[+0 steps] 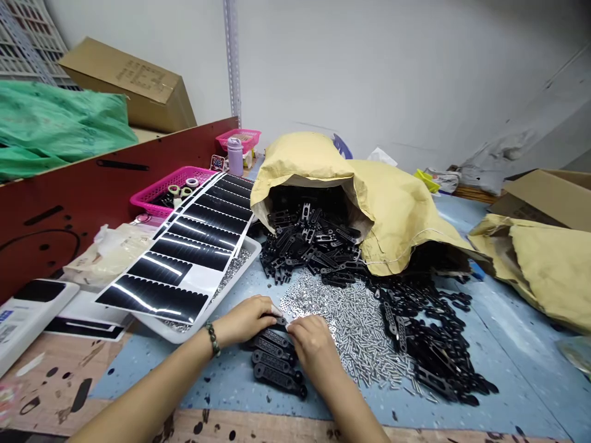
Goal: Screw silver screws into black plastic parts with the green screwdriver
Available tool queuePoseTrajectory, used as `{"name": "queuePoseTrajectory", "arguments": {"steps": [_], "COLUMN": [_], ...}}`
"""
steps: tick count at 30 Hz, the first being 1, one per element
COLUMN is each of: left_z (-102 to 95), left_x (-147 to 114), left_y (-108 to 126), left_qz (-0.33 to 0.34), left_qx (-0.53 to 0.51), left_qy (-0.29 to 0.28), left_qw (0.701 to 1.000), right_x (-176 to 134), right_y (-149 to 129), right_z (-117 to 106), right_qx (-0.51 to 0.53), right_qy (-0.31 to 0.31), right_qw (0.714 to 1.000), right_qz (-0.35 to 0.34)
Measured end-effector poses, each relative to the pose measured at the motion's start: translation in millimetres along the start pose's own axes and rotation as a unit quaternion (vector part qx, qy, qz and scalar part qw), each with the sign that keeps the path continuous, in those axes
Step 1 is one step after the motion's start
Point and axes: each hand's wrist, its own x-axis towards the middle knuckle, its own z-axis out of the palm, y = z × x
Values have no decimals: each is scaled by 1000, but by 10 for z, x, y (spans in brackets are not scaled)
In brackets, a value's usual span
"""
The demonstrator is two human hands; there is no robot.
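Landmark: silver heap (369, 335) of loose pins and small bits on the blue-topped table (512, 363). Both hands at its left edge. Left hand (249, 317), beaded bracelet (213, 339) at the wrist: fingers pinched narrow on 1 black piece (280, 321), just left of the heap. Right hand (316, 344): fingers drawn close together at that piece's right end; cannot tell whether they grip it or a small part, contact hidden.

Row of black pieces (277, 359), at least 4 side by side, left of the heap, just nearer the wearer than the hands. Behind the heap, an open paper sack (305, 154) with loose black parts (318, 252) at its mouth. Left of the heap, a pale tray (184, 335) of silver bits, partly under black sticker sheets (207, 231).

Step in hand, by my reading: 2-handed fingertip work, perhaps lining up a small part at the piece's end. Calls for a steady left pinch and fine right-hand pressure, clear of the row.
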Motion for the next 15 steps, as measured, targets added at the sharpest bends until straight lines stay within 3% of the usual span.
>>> {"name": "queuePoseTrajectory", "arguments": {"steps": [9, 15], "left_z": [-151, -133], "left_x": [62, 157], "left_y": [98, 58], "left_qz": [12, 24], "left_qx": [30, 37], "left_qy": [5, -27], "left_qw": [999, 999], "right_x": [43, -13], "right_y": [-93, -172], "right_z": [-71, 31], "right_qx": [9, -34], "right_qy": [22, 24], "right_qw": [1000, 998], "right_qz": [14, 57]}}
